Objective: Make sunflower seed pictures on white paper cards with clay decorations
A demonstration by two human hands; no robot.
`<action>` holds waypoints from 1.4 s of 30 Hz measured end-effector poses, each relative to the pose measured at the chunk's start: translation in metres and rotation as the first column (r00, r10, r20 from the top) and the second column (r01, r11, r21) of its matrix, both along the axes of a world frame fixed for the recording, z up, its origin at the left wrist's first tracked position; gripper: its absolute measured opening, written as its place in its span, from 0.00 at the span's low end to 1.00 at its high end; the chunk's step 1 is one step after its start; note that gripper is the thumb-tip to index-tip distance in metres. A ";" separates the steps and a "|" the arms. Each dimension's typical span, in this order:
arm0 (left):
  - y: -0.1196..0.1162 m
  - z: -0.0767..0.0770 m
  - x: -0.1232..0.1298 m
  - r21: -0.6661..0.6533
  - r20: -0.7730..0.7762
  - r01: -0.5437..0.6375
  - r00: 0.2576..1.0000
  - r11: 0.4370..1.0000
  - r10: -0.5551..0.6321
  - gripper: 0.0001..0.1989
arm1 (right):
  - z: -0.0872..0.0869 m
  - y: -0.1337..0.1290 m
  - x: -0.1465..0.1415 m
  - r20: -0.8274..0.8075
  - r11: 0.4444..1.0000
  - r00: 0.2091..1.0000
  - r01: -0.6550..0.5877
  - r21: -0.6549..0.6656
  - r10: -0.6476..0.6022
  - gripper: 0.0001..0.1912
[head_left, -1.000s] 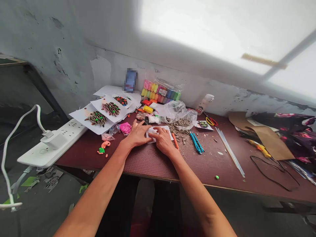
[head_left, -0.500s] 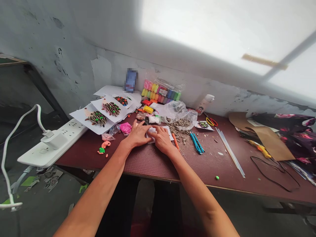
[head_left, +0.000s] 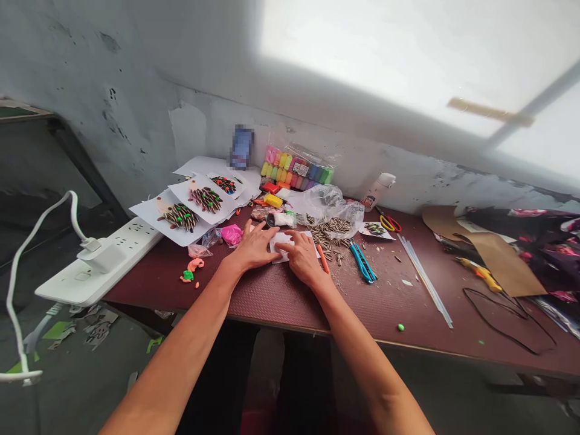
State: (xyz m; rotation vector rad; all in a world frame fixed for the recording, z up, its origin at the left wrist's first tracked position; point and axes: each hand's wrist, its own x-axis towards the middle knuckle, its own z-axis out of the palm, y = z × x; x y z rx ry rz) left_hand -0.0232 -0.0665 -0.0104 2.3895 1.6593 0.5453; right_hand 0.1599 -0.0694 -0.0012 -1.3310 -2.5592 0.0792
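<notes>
The card [head_left: 284, 240] lies flat on the counter [head_left: 272, 296], between and partly under the hands. Its long axis appears to run left to right, roughly parallel to the counter's front edge; the covered portions prevent an exact reading. The left hand [head_left: 252, 246] is open, fingers spread, at the card's left side. The right hand [head_left: 302, 257] is open, fingers partly bent over the card's middle. Whether the fingertips pinch anything cannot be determined. The orange stick [head_left: 323, 258] lies beside the right hand, near the seeds [head_left: 335, 227].
</notes>
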 end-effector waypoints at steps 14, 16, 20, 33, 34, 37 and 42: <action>0.001 -0.002 -0.001 -0.003 0.026 0.007 1.000 1.000 -0.007 0.33 | 0.005 0.003 -0.007 0.043 0.999 0.998 -0.035 -0.040 0.036 0.19; 0.001 -0.002 -0.001 -0.001 0.023 0.009 1.000 1.000 -0.009 0.33 | 0.009 0.006 -0.009 0.065 0.998 0.997 -0.040 -0.048 0.043 0.17; -0.001 0.000 -0.001 -0.004 0.008 0.005 1.000 1.000 -0.005 0.31 | 0.012 0.018 -0.013 0.088 0.995 0.993 -0.073 -0.064 0.078 0.16; 0.002 -0.001 -0.001 -0.005 0.021 0.015 1.000 1.000 -0.015 0.34 | 0.002 0.007 0.012 -0.061 0.999 0.997 0.043 -0.008 -0.043 0.21; 0.002 0.000 -0.001 0.009 0.020 0.019 1.000 1.000 -0.019 0.34 | 0.002 0.005 0.011 -0.039 0.999 0.999 0.037 -0.009 -0.037 0.21; 0.001 0.000 -0.001 0.028 0.016 0.018 1.000 0.999 -0.019 0.34 | 0.003 0.002 0.006 0.015 1.000 1.000 0.012 -0.022 -0.012 0.21; 0.000 0.001 -0.001 0.003 0.016 0.008 1.000 1.000 -0.008 0.35 | 0.005 0.003 0.001 0.077 0.999 0.997 -0.003 -0.036 0.006 0.21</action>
